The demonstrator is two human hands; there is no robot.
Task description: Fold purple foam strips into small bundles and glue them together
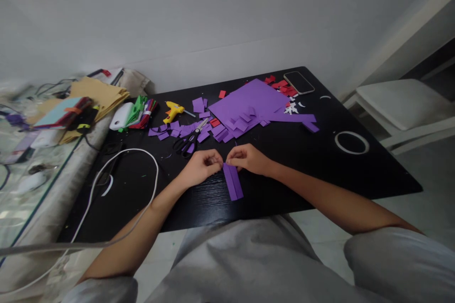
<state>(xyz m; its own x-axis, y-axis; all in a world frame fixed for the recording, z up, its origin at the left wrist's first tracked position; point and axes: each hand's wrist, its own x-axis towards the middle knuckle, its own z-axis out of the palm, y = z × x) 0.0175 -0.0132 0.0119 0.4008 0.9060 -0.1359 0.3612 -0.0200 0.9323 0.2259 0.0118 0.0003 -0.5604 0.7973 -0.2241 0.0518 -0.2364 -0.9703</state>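
Note:
A creased strip of purple paper (233,183) hangs toward me over the black table, with a lengthwise fold down its middle. My left hand (205,166) pinches the far left corner of this strip. At the far right corner, the fingertips of my right hand (249,160) are closed on the same strip. Both hands almost meet there, so the far end is partly hidden. Just beyond my left hand lie black-handled scissors (185,145), partly open among small cut purple pieces (183,129). Behind the hands a large purple sheet (250,99) lies flat with small folded pieces on it.
A yellow glue gun (174,111) and colored bundles (138,112) lie at the back left. White cable (156,175) loops across the left side, over my forearm. At the back right are a phone (299,82) and red scraps (284,87). A white ring (351,143) lies at right.

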